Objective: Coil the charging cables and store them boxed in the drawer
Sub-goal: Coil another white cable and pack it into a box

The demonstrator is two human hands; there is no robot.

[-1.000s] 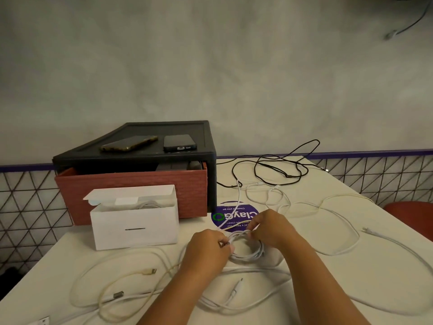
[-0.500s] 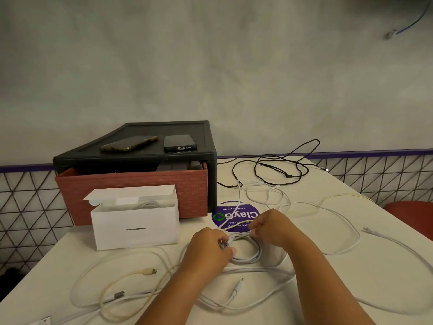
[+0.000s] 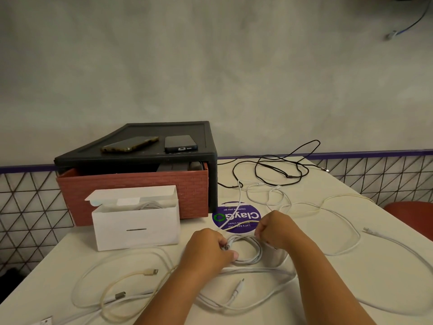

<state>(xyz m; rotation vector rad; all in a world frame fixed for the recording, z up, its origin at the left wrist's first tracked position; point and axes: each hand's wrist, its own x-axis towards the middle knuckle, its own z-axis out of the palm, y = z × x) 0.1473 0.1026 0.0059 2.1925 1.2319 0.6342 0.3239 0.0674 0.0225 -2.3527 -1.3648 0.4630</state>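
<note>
The coiled white charging cable is lying flat on the table in the lower centre of the frame, directly between the two hands. The left hand is pinching the coil's left edge with curled fingers, while the right hand is closing its fingers on the upper right edge, where the free strand is running off toward the upper centre across the purple sticker. The open white box, already holding a cable, is sitting up and to the left, nearer the left hand, just in front of the red drawer. Compared with a second ago, both hands are staying almost in place, and the loop is showing slightly rounder.
</note>
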